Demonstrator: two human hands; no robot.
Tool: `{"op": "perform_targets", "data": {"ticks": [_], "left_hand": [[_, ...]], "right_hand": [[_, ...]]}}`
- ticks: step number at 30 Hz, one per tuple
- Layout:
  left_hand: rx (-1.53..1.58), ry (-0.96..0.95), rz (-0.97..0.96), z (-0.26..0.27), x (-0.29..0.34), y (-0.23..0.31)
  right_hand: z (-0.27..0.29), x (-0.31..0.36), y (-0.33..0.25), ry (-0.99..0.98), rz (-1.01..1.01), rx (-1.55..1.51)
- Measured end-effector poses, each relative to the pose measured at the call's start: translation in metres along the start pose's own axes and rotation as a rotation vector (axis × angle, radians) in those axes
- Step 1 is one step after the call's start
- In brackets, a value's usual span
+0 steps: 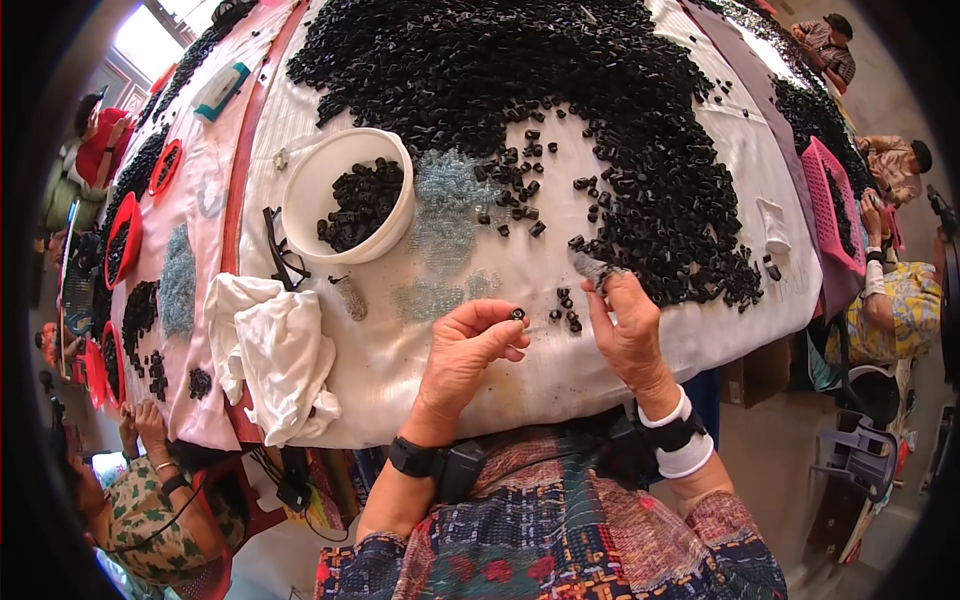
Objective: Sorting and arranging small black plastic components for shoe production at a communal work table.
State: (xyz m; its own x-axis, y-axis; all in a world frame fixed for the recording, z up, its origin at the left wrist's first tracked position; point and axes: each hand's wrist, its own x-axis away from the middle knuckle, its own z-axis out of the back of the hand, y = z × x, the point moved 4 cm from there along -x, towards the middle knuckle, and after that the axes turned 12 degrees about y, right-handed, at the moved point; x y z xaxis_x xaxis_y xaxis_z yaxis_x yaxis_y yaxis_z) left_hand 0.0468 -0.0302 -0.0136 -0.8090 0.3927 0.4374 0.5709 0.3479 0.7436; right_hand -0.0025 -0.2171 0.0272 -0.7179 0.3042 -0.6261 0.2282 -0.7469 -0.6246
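The left hand (pixel 468 350) pinches one small black part (pixel 517 314) between thumb and fingertips, lifted just off the white cloth (pixel 400 350). The right hand (pixel 628 330) grips a small grey tuft (pixel 592 267) at its fingertips, close beside. Best done, I judge, with a light pinch — part turned toward the tuft, loose pieces (pixel 565 312) between both grips left undisturbed.

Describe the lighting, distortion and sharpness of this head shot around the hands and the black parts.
Head view: strong fisheye, the table edge bows and a black rim rings the frame; light is even and soft, with blown-out glare at the window top left; the left hand, the right hand and the white bowl are sharp, while people at the edges look stretched and softer.
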Motion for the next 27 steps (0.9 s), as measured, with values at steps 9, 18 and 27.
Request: {"op": "perform_targets", "data": {"ticks": [9, 18, 27], "left_hand": [[-0.008, 0.020, 0.015, 0.001, 0.001, 0.002], [-0.039, 0.043, 0.019, 0.004, -0.001, 0.000], [-0.004, -0.014, 0.018, -0.006, -0.003, -0.009]], "right_hand": [[-0.027, -0.001, -0.009, -0.192, 0.211, 0.328], [-0.034, -0.002, 0.002, -0.095, -0.028, 0.208], [-0.031, 0.004, -0.015, -0.122, -0.607, -0.523]]}}
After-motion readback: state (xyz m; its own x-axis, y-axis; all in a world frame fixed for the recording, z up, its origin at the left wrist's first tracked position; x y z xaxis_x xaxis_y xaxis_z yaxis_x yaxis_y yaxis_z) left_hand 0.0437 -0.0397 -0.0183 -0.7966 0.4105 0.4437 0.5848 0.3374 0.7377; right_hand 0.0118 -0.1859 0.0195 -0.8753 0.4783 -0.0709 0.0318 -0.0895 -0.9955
